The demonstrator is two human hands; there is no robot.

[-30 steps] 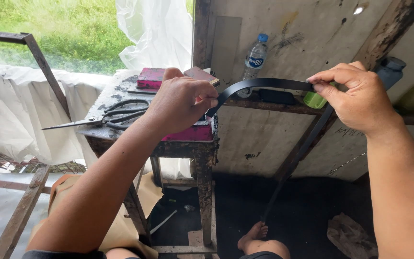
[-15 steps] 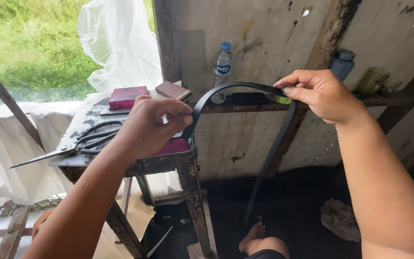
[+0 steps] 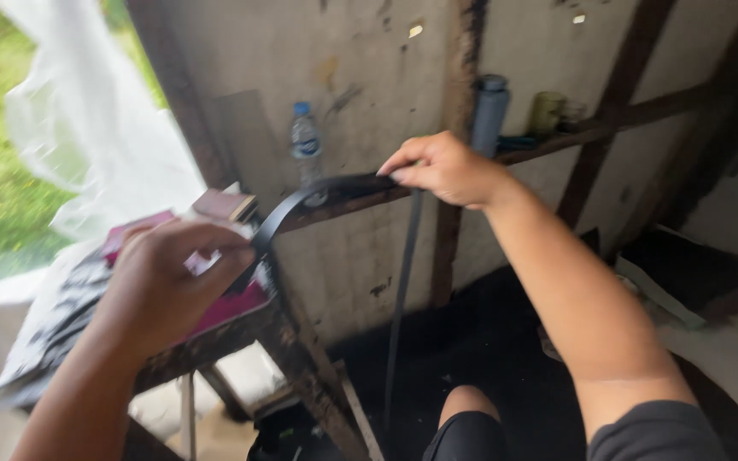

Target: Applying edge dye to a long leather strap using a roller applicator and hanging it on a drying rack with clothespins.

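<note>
Here both hands grip one long, flat black strip (image 3: 301,198), a thin band with a dull rubbery sheen that bows in a smooth arch between them. The left hand (image 3: 168,277) has its fingers curled shut around the strip's lower left end, just above a rough, weathered wooden table (image 3: 215,341) that bears a magenta box (image 3: 232,309). The right hand (image 3: 446,168) pinches the strip's upper part with fingers pressed together, level with a dark timber wall rail (image 3: 557,141); from there the strip hangs straight down toward the dark floor. On the rail stand a clear plastic bottle (image 3: 306,147) with a blue cap and a grey cylindrical flask (image 3: 489,113), against a stained, flaking wall.
</note>
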